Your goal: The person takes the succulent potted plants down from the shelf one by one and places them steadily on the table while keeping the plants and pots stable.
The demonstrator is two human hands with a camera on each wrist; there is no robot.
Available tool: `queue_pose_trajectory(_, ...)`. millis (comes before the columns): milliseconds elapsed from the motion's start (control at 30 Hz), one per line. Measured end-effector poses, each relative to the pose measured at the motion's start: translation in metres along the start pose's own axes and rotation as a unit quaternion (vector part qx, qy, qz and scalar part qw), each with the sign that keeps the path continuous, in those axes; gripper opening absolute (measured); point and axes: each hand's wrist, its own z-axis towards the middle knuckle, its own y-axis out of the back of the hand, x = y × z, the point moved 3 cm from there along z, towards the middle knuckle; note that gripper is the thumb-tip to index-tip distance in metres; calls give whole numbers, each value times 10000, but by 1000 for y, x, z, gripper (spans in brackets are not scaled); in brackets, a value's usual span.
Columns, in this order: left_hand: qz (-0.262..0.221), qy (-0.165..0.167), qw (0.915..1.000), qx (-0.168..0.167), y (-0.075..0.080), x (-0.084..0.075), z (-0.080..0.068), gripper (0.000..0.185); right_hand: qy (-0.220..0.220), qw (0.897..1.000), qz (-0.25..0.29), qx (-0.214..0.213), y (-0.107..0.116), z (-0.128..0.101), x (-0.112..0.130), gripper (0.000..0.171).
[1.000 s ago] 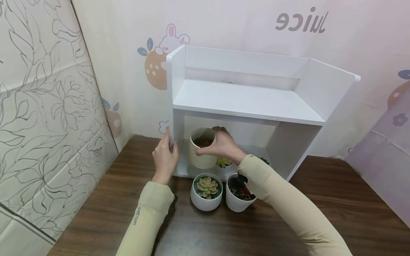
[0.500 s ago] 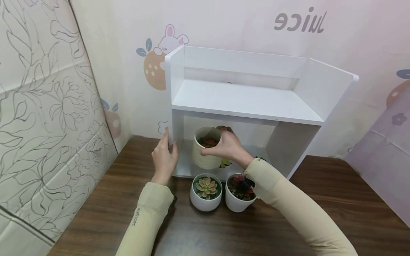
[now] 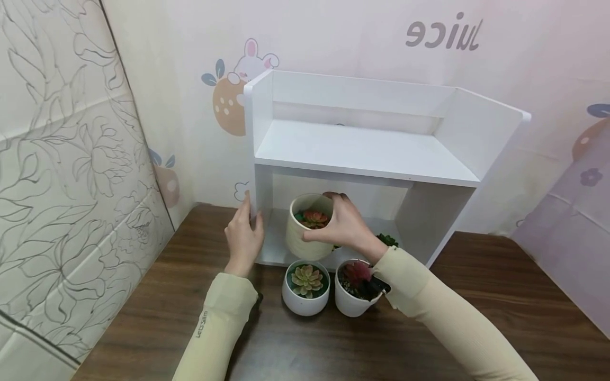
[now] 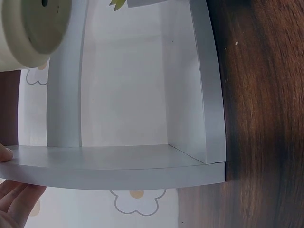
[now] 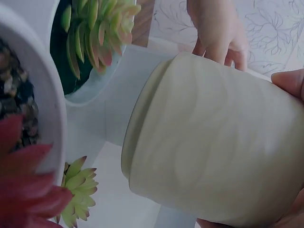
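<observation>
In the head view my right hand (image 3: 347, 225) grips a cream plant pot (image 3: 302, 238) by its rim, thumb in front and fingers behind. An orange-red succulent (image 3: 315, 218) shows inside it. The pot is raised at the front of the lower compartment of a white shelf (image 3: 371, 148); its underside shows in the left wrist view. My left hand (image 3: 244, 238) holds the shelf's left side panel (image 4: 118, 175), thumb inside and fingers outside. Just in front of the shelf stand a round white pot (image 3: 306, 305) with a pale green succulent and a white pot (image 3: 351, 306) with a red plant.
Inside the lower compartment are a yellow-green succulent (image 5: 78, 192), mostly hidden by the cream pot in the head view, and a dark green plant (image 3: 387, 239) partly behind my right wrist. The shelf stands on a dark wood table (image 3: 157, 307) against a patterned wall (image 3: 333, 37).
My right hand has brought the cream pot slightly right and toward me, and more of its succulent shows. My left hand has stayed on the side panel.
</observation>
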Motion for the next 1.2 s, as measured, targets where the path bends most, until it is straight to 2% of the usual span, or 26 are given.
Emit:
queue_pose_trajectory(467, -19, -3, 10000, 75, 0, 1, -2, 51, 132, 9997, -117, 194, -1, -27, 18, 100)
queue_pose_trajectory(1200, -27, -107, 9999, -2, 1, -1, -1, 52, 529, 9982, -17, 289, -2, -47, 27, 95)
